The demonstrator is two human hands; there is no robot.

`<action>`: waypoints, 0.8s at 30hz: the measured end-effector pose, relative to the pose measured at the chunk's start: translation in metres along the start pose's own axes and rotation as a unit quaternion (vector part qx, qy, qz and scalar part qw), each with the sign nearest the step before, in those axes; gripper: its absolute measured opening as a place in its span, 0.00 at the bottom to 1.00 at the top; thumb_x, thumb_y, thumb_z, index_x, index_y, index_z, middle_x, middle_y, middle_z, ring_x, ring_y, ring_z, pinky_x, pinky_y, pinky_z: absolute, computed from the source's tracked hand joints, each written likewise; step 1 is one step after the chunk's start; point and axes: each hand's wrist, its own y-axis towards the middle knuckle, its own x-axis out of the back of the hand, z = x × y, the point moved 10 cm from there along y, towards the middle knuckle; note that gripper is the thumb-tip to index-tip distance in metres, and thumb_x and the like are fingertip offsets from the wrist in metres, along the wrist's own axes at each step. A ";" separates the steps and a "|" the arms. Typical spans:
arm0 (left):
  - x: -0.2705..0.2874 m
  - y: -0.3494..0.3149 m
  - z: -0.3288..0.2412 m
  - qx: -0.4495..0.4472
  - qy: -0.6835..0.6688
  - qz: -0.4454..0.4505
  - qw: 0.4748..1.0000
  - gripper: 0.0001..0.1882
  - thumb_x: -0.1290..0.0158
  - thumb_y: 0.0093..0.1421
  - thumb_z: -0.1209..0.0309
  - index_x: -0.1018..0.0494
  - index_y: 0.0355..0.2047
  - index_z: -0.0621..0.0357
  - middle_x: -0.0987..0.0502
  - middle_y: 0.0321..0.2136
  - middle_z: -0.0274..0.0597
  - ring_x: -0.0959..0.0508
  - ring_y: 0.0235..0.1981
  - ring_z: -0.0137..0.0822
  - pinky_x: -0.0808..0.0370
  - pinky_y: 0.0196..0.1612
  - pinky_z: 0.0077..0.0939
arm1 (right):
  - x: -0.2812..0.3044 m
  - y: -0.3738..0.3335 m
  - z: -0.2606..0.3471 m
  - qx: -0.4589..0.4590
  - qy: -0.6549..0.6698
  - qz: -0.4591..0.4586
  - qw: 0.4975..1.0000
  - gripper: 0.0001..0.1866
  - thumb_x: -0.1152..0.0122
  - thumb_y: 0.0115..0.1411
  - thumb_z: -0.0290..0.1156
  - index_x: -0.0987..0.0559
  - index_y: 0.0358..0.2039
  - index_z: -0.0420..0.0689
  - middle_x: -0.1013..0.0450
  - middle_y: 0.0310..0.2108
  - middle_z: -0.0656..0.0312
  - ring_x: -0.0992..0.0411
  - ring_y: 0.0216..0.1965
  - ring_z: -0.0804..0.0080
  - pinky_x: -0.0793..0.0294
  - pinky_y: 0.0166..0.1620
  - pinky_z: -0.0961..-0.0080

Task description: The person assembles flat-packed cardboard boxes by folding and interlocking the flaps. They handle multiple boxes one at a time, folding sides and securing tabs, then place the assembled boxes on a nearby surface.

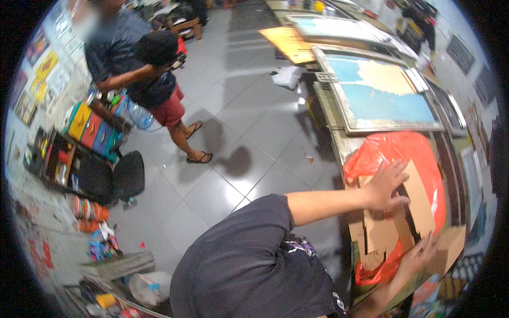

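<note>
My left hand [389, 186] lies with fingers spread over the upper part of a piece of brown cardboard [421, 199]. At the near edge of that piece is my right hand [419, 254], its fingers stretched out and touching or close to the board. Several cut cardboard pieces, among them a narrower one [379, 233], rest on a crumpled red plastic bag [395, 143]. Dark gaps show between the pieces. Under everything is a long work table. Palms and undersides of both hands are hidden.
Framed blue printing screens [392, 108] lie farther along the table, with an orange-yellow sheet [289, 45] beyond. Another cardboard piece [450, 244] sits at right. Across the tiled floor a person [140, 69] stands by a black chair [129, 175] and coloured drawers [93, 130]. A white bag [286, 77] lies beside the table.
</note>
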 end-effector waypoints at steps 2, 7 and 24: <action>0.034 -0.011 0.001 -0.030 -0.011 -0.024 0.999 0.34 0.43 0.51 0.52 0.38 0.51 0.62 0.42 0.58 0.58 0.43 0.59 0.58 0.46 0.57 0.58 | 0.016 -0.003 0.000 0.016 -0.013 -0.052 0.998 0.18 0.56 0.65 0.33 0.28 0.50 0.36 0.43 0.59 0.45 0.42 0.59 0.50 0.41 0.58 0.61; 0.189 -0.097 0.078 0.106 -0.012 -0.083 0.991 0.31 0.44 0.55 0.56 0.38 0.54 0.58 0.35 0.54 0.52 0.34 0.55 0.48 0.38 0.56 0.41 | 0.074 -0.007 0.043 0.159 -0.067 -0.244 0.954 0.20 0.55 0.65 0.35 0.30 0.49 0.31 0.39 0.56 0.47 0.40 0.57 0.53 0.40 0.58 0.58; 0.661 -0.740 0.117 0.645 -0.025 -0.571 0.507 0.23 0.49 0.57 0.51 0.27 0.39 0.60 0.23 0.35 0.41 0.24 0.35 0.35 0.30 0.36 0.25 | -0.347 -0.449 0.562 0.128 0.200 0.817 0.525 0.37 0.40 0.55 0.49 0.36 0.57 0.35 0.33 0.53 0.49 0.34 0.53 0.61 0.36 0.53 0.67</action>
